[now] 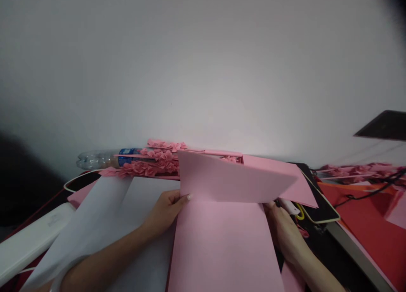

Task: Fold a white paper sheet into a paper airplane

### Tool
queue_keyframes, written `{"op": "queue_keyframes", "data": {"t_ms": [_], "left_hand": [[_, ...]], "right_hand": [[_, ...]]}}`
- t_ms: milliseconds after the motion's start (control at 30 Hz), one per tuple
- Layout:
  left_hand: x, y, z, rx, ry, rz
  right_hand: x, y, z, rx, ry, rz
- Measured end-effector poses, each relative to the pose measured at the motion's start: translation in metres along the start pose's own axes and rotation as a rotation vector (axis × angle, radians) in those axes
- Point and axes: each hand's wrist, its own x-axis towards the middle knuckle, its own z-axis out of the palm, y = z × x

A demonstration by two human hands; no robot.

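Observation:
A large pink sheet of paper (225, 245) lies in front of me, its far part (234, 178) bent up along a crosswise crease. My left hand (169, 207) pinches the left edge near that crease, thumb on top and the other fingers mostly hidden. At the opposite edge, my right hand (281, 224) is closed on the paper, with some fingertips out of sight under it. White paper sheets (111, 216) lie beneath my left forearm. Beyond the raised part is more pink paper (272, 162).
Pink folded-paper flowers (158, 163) and a clear plastic bottle (98, 159) lie along the wall. A white oblong device (34, 241) is at the left. Red paper (364, 224) and a dark cable (364, 190) are at the right, with a yellow-handled item (300, 211) nearer my right hand.

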Motion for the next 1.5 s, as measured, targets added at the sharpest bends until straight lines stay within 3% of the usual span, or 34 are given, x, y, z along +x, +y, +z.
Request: {"op": "queue_keyframes", "data": {"t_ms": [267,467,633,767,1000,1200,1333,1400,1500], "left_hand": [[-0.003,0.007,0.003,-0.156,-0.049,0.016],[-0.007,0.003,0.003,-0.045,0.013,0.107],[-0.007,-0.004,0.001,0.146,0.032,0.216],[-0.007,0.001,0.002,0.132,0.032,0.140],[-0.005,0.018,0.002,0.145,0.118,0.095],[-0.012,0.050,-0.006,0.281,0.202,0.346],[-0.020,0.071,-0.015,0.336,0.229,0.395],[-0.024,0.078,-0.020,0.326,0.213,0.404],[-0.028,0.086,-0.026,0.217,0.070,0.318]], "right_hand": [[-0.001,0.004,-0.008,-0.193,0.047,-0.104],[-0.009,-0.003,0.002,-0.159,0.165,-0.181],[-0.013,-0.007,0.001,-0.333,0.223,-0.280],[-0.011,-0.010,-0.002,-0.471,0.226,-0.291],[-0.013,-0.027,0.001,-0.507,0.217,-0.256],[-0.022,-0.049,0.005,-0.646,0.232,-0.296],[-0.032,-0.069,0.012,-0.780,0.194,-0.406],[-0.036,-0.079,0.015,-0.815,0.152,-0.481],[-0.041,-0.094,0.017,-0.767,0.056,-0.486]]}}
